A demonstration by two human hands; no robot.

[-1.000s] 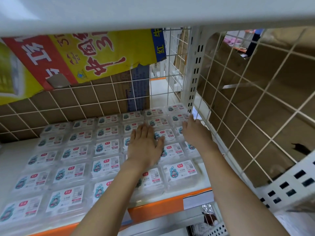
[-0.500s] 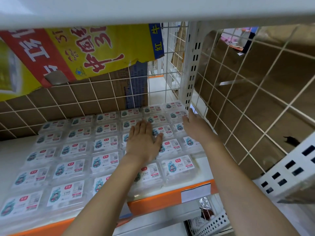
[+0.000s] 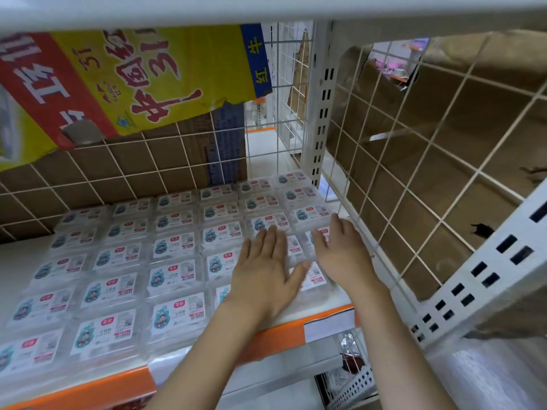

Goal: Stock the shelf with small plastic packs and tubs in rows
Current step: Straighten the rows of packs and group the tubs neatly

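Packs point(image 3: 174, 276) under left hand point(image 3: 263, 270) hidden

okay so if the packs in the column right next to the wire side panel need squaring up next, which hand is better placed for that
Probably the right hand: it lies flat on the packs of the end column, beside the wire side panel. The left hand rests flat one column further in.

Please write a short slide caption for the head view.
Both hands, left hand and right hand, rest flat on rows of clear packs.
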